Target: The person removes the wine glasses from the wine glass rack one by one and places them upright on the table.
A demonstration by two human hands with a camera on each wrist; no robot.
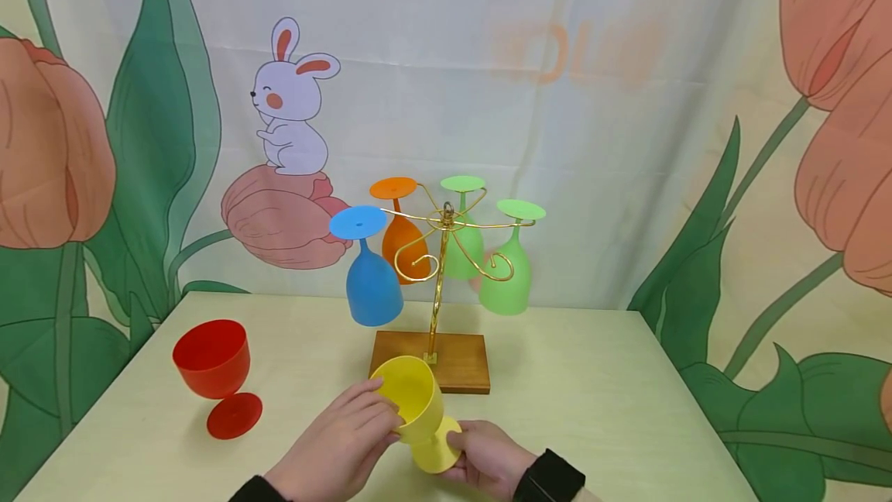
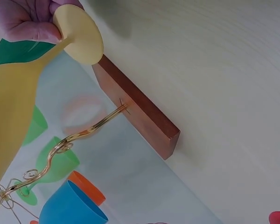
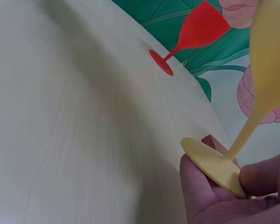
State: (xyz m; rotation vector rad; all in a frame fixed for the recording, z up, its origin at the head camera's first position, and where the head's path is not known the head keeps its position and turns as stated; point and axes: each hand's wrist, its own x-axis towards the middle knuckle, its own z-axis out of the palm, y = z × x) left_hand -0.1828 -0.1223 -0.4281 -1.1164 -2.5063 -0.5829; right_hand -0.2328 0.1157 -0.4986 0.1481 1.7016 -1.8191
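A yellow plastic goblet (image 1: 413, 393) is held tilted in front of the rack, its mouth up and to the left. My left hand (image 1: 348, 436) grips the side of its bowl, fingers along the rim. The thumb and fingers of my right hand (image 1: 491, 452) pinch the round foot, as the right wrist view shows with the goblet (image 3: 252, 126) above the table. Just behind stands a gold wire rack (image 1: 437, 293) on a wooden base (image 1: 463, 366). Upside down on it hang a blue goblet (image 1: 372, 285), an orange goblet (image 1: 404, 250) and two green goblets (image 1: 505, 277).
A red goblet (image 1: 221, 366) stands upright at the left of the pale table (image 1: 592, 401). Behind the table's far edge hangs a cloth backdrop (image 1: 418, 99) printed with a rabbit and tulips. Rack arms curl outward above the goblet in hand.
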